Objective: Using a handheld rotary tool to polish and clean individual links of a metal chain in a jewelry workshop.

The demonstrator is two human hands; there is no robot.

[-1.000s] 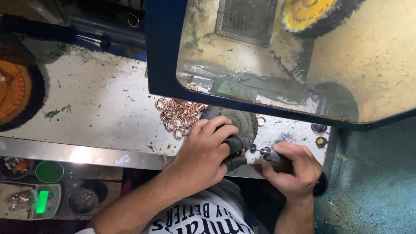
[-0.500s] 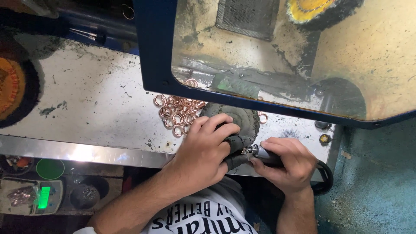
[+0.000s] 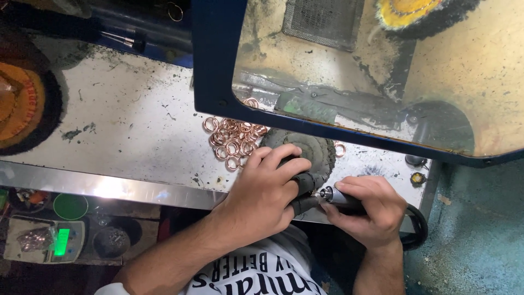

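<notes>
Left hand (image 3: 267, 188) clamped over round dark pad (image 3: 311, 150), steadying it near copper rings (image 3: 232, 139), right hand (image 3: 365, 210) gripping rotary tool (image 3: 341, 201) against it.

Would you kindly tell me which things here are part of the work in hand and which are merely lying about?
In use:
- left hand, fingertips in dark covers, on the dark round pad
- right hand gripping the rotary handpiece
- pile of copper rings beside the pad

Lying about:
- orange buffing wheel
- small scale with green display
- green lid
</notes>
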